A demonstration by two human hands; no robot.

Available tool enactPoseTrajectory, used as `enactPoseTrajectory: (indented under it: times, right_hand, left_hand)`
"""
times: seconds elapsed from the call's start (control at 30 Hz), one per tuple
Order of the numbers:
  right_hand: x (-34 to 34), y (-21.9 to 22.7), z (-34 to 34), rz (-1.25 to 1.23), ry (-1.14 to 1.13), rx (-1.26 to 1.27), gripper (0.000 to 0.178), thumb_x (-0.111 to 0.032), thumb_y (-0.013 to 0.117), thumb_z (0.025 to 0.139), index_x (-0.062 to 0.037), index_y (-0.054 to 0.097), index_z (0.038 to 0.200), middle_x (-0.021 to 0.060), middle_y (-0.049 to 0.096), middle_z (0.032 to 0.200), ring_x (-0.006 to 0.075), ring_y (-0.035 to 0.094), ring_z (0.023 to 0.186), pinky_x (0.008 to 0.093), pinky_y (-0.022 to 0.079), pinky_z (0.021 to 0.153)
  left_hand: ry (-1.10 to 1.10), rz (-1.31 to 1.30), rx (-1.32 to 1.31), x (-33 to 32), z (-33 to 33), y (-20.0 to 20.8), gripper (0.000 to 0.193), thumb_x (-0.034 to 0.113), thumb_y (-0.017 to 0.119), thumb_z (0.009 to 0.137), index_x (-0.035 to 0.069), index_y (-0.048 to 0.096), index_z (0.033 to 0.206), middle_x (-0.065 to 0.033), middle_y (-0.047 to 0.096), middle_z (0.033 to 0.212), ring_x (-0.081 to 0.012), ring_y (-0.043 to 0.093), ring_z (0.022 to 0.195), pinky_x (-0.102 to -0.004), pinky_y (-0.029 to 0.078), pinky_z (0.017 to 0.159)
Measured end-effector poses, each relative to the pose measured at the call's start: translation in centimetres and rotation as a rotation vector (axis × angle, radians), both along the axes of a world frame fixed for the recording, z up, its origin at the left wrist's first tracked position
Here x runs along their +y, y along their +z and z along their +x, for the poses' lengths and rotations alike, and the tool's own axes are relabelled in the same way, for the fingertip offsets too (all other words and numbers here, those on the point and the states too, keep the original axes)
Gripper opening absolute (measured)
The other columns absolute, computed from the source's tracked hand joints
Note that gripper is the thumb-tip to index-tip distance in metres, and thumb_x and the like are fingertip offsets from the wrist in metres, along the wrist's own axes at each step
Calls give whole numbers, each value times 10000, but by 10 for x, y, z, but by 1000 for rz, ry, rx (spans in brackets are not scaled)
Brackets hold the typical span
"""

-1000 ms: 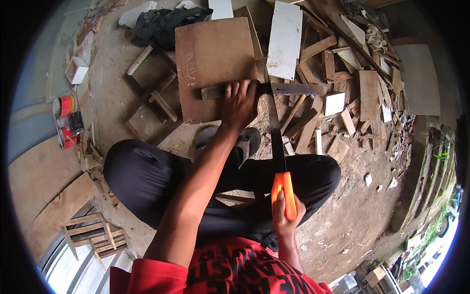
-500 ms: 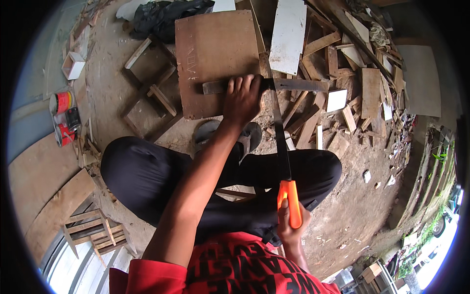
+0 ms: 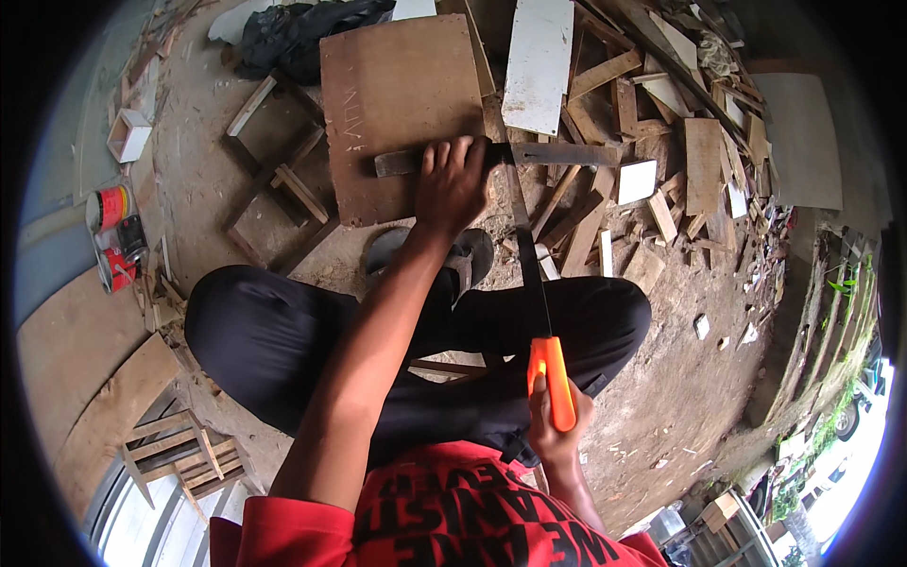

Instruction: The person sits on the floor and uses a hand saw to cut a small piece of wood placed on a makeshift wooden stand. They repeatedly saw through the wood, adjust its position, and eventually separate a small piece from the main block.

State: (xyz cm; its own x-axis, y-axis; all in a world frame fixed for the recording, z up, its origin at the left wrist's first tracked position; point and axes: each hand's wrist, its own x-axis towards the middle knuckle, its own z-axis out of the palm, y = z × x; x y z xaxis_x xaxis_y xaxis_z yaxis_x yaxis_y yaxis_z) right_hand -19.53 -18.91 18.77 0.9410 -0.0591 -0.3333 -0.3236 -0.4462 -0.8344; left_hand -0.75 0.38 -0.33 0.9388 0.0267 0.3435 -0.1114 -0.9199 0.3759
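Left of the saw [image 3: 535, 283], the left hand [image 3: 453, 189] clasps the strip [image 3: 567, 154], seemingly not cut through; the right hand [image 3: 554, 441] grips the handle [image 3: 559, 383].

A wide fisheye camera, the left one of a head-worn pair, is looking steeply down from above the person's own body, and its picture is standing upright, the person's left on its left. The red shirt [image 3: 444, 510] is filling the lower edge, close under the lens, while the saw [image 3: 531, 257] is pointing away from it and the floor [image 3: 680, 397] is lying farther below. The round view is bending straight edges near its dark rim, stretching from tins [image 3: 111, 205] on the left to plants [image 3: 840, 285] on the right
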Motion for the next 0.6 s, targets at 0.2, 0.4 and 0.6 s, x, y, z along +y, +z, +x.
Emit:
enactPoseTrajectory:
  times: [0.2, 0.4, 0.6]
  right_hand:
    - [52, -72, 141, 25, -13, -223, 329, -246, 668, 971, 36, 634, 804, 25, 533, 608, 66, 470, 600, 279, 391, 523]
    - [25, -56, 53, 92, -20, -151, 178, -118, 663, 948, 53, 665, 900, 28, 543, 594, 46, 471, 548, 268, 393, 490]
    - [2, -8, 8, 54, -46, -75, 256, -175, 638, 956, 75, 678, 924, 45, 585, 609, 66, 575, 594, 248, 448, 542]
  left_hand:
    - [-28, 31, 73, -3, 2, 4, 383, 240, 639, 888, 69, 562, 1222, -124, 554, 1057, -311, 537, 1042, -462, 401, 980]
    - [-19, 13, 11, 6, 1, -3, 392, 265, 647, 896, 61, 567, 1222, -118, 548, 1095, -309, 536, 1043, -460, 398, 984]
    - [-18, 39, 11, 1, 0, -4, 433, 283, 644, 911, 72, 555, 1278, -115, 546, 1136, -300, 524, 1095, -462, 381, 1021]
